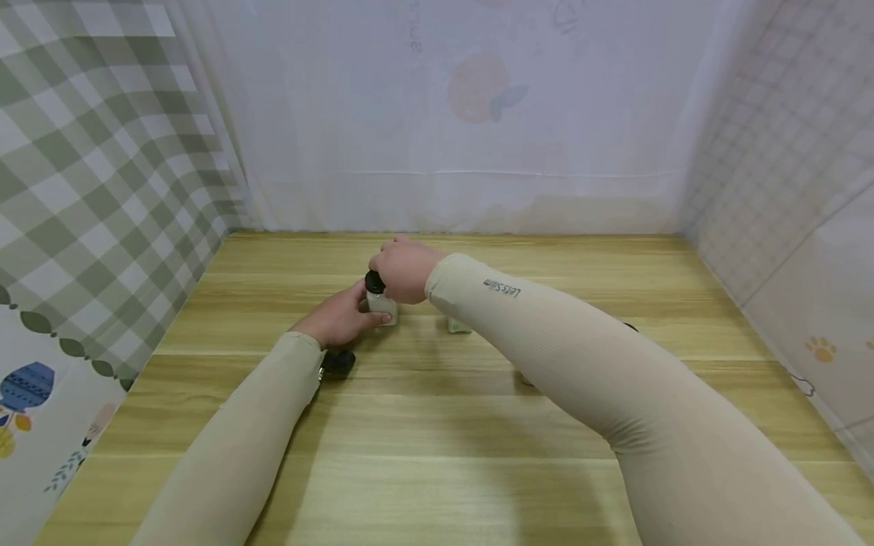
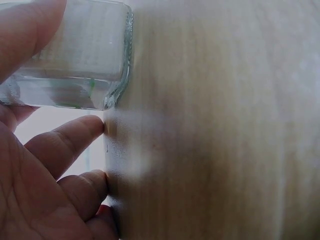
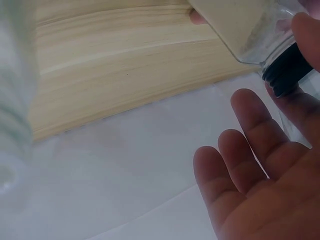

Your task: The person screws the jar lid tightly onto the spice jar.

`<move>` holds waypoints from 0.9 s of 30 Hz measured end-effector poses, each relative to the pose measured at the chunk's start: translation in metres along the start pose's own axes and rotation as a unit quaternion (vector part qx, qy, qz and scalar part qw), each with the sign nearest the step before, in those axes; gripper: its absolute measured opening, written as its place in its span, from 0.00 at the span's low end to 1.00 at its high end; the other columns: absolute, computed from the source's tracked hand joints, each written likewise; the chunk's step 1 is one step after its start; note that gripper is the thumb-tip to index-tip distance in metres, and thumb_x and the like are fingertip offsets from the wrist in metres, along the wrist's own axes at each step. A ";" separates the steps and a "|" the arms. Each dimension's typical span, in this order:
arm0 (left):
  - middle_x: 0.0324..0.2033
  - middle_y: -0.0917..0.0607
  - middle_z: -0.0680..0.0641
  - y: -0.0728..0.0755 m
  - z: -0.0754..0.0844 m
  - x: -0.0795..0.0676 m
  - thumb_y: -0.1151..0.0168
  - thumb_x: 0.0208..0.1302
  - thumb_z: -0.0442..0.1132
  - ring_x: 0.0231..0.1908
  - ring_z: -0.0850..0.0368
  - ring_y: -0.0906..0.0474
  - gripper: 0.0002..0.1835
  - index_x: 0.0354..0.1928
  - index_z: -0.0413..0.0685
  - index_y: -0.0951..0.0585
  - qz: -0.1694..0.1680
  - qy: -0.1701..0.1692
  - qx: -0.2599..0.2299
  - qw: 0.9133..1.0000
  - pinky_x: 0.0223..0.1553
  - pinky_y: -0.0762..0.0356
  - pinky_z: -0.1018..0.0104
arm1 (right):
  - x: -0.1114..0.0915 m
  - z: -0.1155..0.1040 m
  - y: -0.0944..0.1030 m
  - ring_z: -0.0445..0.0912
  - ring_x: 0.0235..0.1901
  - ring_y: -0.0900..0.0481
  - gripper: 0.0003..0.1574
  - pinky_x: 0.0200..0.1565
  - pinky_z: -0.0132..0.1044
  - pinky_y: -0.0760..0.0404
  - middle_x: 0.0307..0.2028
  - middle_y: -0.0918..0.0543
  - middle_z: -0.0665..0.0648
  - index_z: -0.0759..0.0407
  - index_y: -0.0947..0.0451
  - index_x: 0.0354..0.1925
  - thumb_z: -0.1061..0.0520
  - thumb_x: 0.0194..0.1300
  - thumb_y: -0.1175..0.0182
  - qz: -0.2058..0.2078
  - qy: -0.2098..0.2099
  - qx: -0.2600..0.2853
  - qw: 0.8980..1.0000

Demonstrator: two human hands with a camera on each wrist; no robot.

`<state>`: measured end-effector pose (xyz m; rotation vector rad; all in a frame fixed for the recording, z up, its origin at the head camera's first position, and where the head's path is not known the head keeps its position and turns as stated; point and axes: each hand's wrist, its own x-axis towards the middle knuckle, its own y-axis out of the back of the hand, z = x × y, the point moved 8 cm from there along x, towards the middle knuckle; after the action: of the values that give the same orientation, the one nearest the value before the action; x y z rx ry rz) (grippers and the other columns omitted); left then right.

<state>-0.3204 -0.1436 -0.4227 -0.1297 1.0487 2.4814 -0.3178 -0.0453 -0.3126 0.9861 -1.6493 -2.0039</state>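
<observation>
Wood-grain tabletop [image 1: 423, 455], light yellow-brown and streaked lengthwise, carries the work near its far side. Principal item: glass jar [image 1: 384, 303], left of centre, squared in body with rounded edges, smooth and transparent; its pale interior cannot be identified. Black cap [image 1: 374, 282], round and ridged, sits at the neck. Left grip [image 1: 339, 315]: thumb and fingers closed around the jar body. Right grip [image 1: 407, 271]: thumb and index finger pinching the cap, remaining fingers extended.

Caution: slick glass may rotate within the left grip if the cap is turned. Sideways pull on the cap may tip the jar; whether its base bears on the tabletop cannot be confirmed. A skewed cap could bind.

Clearance: a second glass item [image 1: 459, 327] lies partly hidden beneath the right sleeve [image 1: 546, 326]; a low forearm could knock it. Beyond stand a creased, printed pale sheet [image 1: 341, 114] and checked cloth [image 1: 89, 136].
</observation>
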 end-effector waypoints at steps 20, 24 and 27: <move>0.81 0.36 0.47 -0.001 0.002 -0.002 0.35 0.73 0.59 0.79 0.37 0.39 0.43 0.83 0.70 0.45 -0.003 0.005 0.008 1.000 0.76 0.40 0.32 | 0.000 0.003 -0.003 0.52 0.63 0.27 0.39 0.67 0.43 0.27 0.66 0.22 0.57 0.52 0.32 0.76 0.40 0.76 0.36 0.007 -0.007 0.024 1.000; 0.79 0.34 0.46 -0.001 0.002 -0.001 0.34 0.73 0.59 0.78 0.38 0.37 0.42 0.82 0.69 0.44 0.001 -0.001 0.008 1.000 0.75 0.38 0.33 | -0.002 -0.001 0.000 0.52 0.62 0.26 0.29 0.69 0.43 0.27 0.63 0.19 0.55 0.49 0.26 0.71 0.49 0.77 0.36 0.012 0.014 0.021 1.000; 0.78 0.32 0.47 -0.001 0.003 -0.001 0.34 0.73 0.58 0.78 0.39 0.37 0.41 0.82 0.69 0.43 0.001 -0.002 0.004 1.000 0.75 0.38 0.34 | -0.004 -0.003 0.002 0.51 0.61 0.26 0.24 0.68 0.42 0.27 0.61 0.18 0.54 0.50 0.23 0.69 0.51 0.78 0.37 0.017 0.016 0.015 1.000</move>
<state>-0.3194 -0.1414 -0.4209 -0.1201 1.0571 2.4783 -0.3132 -0.0455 -0.3096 0.9885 -1.6735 -1.9374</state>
